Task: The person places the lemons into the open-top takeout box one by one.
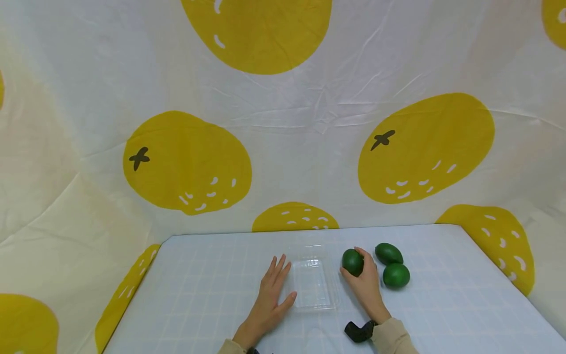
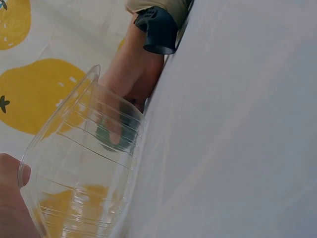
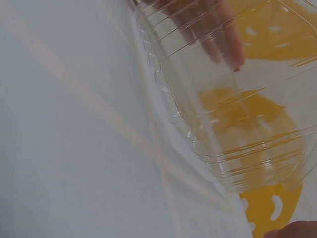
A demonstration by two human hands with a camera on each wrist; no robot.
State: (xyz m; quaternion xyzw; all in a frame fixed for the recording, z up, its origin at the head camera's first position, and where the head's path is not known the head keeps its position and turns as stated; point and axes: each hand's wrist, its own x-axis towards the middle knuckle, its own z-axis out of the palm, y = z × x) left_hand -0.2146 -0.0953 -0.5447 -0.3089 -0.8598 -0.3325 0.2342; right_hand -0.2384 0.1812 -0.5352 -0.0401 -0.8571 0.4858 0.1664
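A clear plastic container (image 1: pixel 311 283) rests on the table in the head view. My left hand (image 1: pixel 270 294) lies along its left side with fingers straight and spread; in the left wrist view the thumb (image 2: pixel 14 186) is right at the rim. To the right of the container, my right hand (image 1: pixel 363 279) grips a dark green lime (image 1: pixel 352 262) between thumb and fingers. The left wrist view shows that lime (image 2: pixel 115 136) through the clear wall. Two more limes, one behind (image 1: pixel 389 253) and one nearer (image 1: pixel 396 276), sit just right of the right hand.
A pale checked cloth covers the table (image 1: pixel 203 285). Behind it hangs a white curtain (image 1: pixel 300 162) printed with large yellow fruit, which also runs down both sides. A black wrist camera (image 1: pixel 359 332) is strapped at the right wrist.
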